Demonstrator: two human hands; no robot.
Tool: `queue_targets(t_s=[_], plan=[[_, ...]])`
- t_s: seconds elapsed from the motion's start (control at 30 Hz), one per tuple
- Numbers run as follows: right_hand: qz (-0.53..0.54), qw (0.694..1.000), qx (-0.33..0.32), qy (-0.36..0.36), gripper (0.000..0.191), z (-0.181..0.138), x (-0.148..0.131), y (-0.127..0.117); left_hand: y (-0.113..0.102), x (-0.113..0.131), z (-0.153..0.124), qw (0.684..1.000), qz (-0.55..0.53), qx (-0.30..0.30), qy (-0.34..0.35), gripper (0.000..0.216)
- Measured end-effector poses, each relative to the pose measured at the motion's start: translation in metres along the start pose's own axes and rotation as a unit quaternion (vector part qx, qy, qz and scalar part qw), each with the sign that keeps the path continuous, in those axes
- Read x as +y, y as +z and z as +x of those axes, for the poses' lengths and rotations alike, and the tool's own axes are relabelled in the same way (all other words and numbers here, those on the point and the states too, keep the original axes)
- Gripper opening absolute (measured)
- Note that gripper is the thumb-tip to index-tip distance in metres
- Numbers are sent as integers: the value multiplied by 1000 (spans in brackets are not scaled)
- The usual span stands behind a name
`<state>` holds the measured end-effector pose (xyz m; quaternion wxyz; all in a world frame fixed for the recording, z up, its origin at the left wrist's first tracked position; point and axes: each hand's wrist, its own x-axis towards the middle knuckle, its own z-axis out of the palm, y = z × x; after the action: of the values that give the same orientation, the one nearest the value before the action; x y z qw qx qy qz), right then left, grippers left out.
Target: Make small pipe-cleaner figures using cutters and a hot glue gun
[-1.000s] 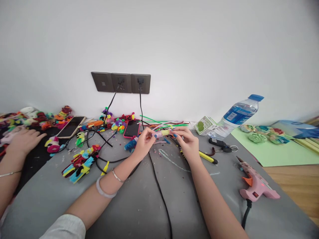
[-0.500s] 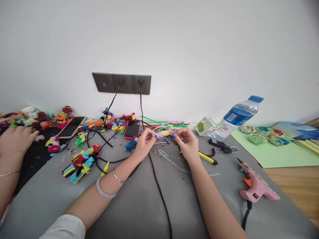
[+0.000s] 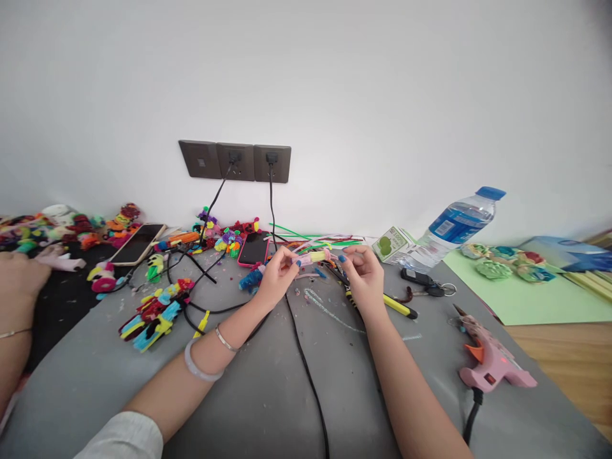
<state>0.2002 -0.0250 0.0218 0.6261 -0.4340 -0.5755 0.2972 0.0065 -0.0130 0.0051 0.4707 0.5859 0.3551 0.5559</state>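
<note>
My left hand (image 3: 276, 275) and my right hand (image 3: 366, 277) are raised a little above the grey table (image 3: 268, 389), fingers pinched on the two ends of a small pink and yellow fuzzy craft piece (image 3: 313, 257). Thin pink strands trail from it. Just behind it lies a pink-cased phone (image 3: 253, 248). A yellow-handled tool (image 3: 399, 306) rests under my right wrist. A black cable (image 3: 306, 363) runs between my forearms.
A pink glue gun (image 3: 492, 360) lies at the right, beyond it a water bottle (image 3: 454, 224), keys (image 3: 425, 280) and green paper (image 3: 530, 290). Colourful craft pieces (image 3: 153, 315) and cables clutter the left. Another person's hand (image 3: 19, 277) rests at the far left near a second phone (image 3: 137, 243).
The other person's hand at far left has drawn back toward the left edge. My right hand's fingers have curled in more tightly on the craft piece; my left hand has barely moved.
</note>
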Motion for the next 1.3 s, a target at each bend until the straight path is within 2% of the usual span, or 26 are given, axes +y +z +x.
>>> queue_targets(t_s=[0.3, 0.63, 1.03, 1.3], plan=[[-41, 997, 3, -59, 18, 1, -2, 1, 0, -2, 0, 1000, 0, 6, -5, 36], [11, 1000, -5, 2, 22, 2, 5, 1, 0, -1, 0, 1000, -2, 12, -6, 34], [-12, 993, -119, 12, 21, -3, -1, 3, -2, -2, 1, 999, -4, 33, 9, 38], [-20, 990, -136, -30, 21, -3, 0, 6, -2, -1, 1, 999, -5, 40, 12, 37]])
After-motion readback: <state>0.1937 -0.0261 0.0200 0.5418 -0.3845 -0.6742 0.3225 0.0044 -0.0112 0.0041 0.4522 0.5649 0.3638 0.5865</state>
